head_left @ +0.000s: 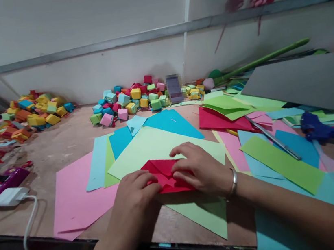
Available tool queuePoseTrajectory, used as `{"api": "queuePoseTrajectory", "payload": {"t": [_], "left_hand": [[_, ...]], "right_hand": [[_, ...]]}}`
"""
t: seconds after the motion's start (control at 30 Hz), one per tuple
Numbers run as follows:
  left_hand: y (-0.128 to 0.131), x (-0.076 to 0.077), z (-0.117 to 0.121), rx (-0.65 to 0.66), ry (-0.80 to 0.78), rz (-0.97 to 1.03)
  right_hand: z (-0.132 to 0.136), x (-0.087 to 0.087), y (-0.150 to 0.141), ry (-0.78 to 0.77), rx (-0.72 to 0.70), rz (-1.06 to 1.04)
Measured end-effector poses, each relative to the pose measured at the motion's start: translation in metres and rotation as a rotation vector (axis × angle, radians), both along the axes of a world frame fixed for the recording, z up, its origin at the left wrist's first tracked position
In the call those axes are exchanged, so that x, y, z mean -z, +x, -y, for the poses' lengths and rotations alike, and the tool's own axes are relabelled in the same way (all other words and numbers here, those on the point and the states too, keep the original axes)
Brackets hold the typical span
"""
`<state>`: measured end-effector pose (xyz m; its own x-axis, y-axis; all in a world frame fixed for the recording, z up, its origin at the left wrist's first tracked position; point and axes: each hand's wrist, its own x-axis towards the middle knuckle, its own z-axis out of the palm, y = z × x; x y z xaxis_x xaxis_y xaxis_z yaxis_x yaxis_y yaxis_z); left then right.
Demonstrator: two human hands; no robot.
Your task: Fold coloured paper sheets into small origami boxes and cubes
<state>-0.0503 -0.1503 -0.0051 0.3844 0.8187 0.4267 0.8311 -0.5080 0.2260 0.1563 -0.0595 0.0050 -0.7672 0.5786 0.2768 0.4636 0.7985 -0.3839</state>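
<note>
Along the near side, the front edge of the table is crossed by both forearms. The red paper, creased and partly folded, is held between the two hands over the near part of a pale green sheet; whether the sheet is touched by it cannot be told. Its left end is gripped by the thumb and fingers of the left hand. Its right side is pinched by the right hand, one finger being raised clear of the paper.

The folds could be skewed if one end were pressed harder than the other, and a flap could spring open if the grip were eased before a crease was set. The loose sheet beneath might also be dragged by a wrist.

To the left, a pink sheet is spread near a white charger, whose cable is hung over the edge — a snag could be caused there by a sleeve or arm. To the right, a green strip, a slim silver tool and a blue glue gun are laid among papers. Farther back, small paper cubes are heaped before the wall.
</note>
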Motion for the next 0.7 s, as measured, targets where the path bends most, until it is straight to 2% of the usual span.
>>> {"api": "queuePoseTrajectory", "payload": {"t": [0.07,0.17,0.23,0.3,0.37,0.43,0.5,0.57,0.63,0.7], "left_hand": [[-0.003,-0.013,-0.008,0.025,0.049,-0.054],[-0.006,-0.038,-0.025,0.098,0.118,-0.127],[-0.005,-0.052,-0.038,0.120,0.139,-0.091],[-0.001,-0.058,-0.050,0.019,0.116,0.108],[0.005,-0.057,-0.059,-0.145,-0.021,0.483],[0.012,-0.051,-0.065,-0.238,-0.285,0.928],[0.019,-0.045,-0.069,-0.192,-0.561,1.271],[0.025,-0.040,-0.070,-0.099,-0.705,1.428],[0.028,-0.037,-0.071,-0.069,-0.723,1.494],[0.029,-0.034,-0.071,-0.113,-0.707,1.539]], "right_hand": [[-0.001,-0.003,0.001,-0.086,0.080,-0.105],[-0.003,-0.008,0.003,-0.298,0.229,-0.206],[-0.008,-0.013,0.004,-0.441,0.273,-0.284],[-0.016,-0.019,0.005,-0.536,0.321,-0.408],[-0.026,-0.027,0.003,-0.536,0.406,-0.545],[-0.035,-0.034,-0.002,-0.453,0.457,-0.636],[-0.040,-0.038,-0.011,-0.403,0.448,-0.684],[-0.040,-0.035,-0.022,-0.403,0.416,-0.701],[-0.037,-0.026,-0.030,-0.387,0.402,-0.684],[-0.034,-0.016,-0.036,-0.325,0.429,-0.652]]}}
